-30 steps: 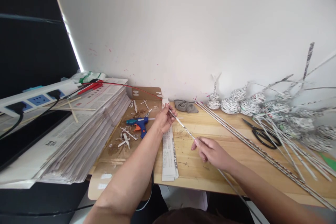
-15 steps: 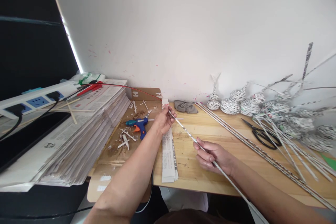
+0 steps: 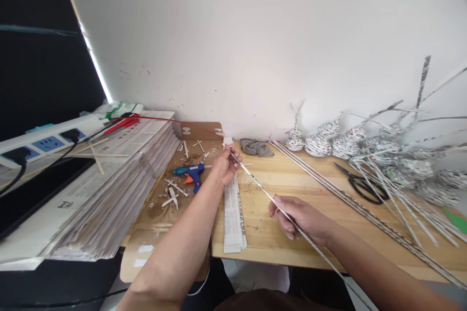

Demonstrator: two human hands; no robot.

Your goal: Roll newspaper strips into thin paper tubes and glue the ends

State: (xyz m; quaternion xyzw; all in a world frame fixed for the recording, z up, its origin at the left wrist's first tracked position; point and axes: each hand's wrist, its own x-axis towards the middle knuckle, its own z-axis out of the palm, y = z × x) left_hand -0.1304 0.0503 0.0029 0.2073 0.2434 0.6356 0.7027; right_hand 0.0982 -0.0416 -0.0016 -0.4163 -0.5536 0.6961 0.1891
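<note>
Two hands carry one slim paper rod [image 3: 255,181] across the centre of the frame, slanting from upper left to lower right above the worktop [image 3: 270,172].

Left hand [image 3: 226,165]: I read the grip as clamped on the rod's upper end, thumb and fingers together. This hand covers part of a stack of flat printed strips [image 3: 233,218].

Right hand [image 3: 301,218]: thumb and forefinger are together on the rod farther down, at the centre right of the frame. I cannot tell how firm this grip is.

Progress: I judge the visible length of the rod to be formed, narrow and nearly straight. Its lower end runs to the bottom edge of the frame, so I cannot confirm that the end is complete.

Done, as I judge it: long rods [image 3: 345,196] lying diagonally at right, a loose bundle of thin rods [image 3: 383,182], and coiled paper forms [image 3: 318,146] along the wall at right.

Left, as I judge it: the flat strips at lower centre, which I take to be unrolled stock.

Tools: black scissors [image 3: 352,180] lie at right; a blue glue gun [image 3: 196,172] rests on cardboard [image 3: 146,233] at centre left.
</note>
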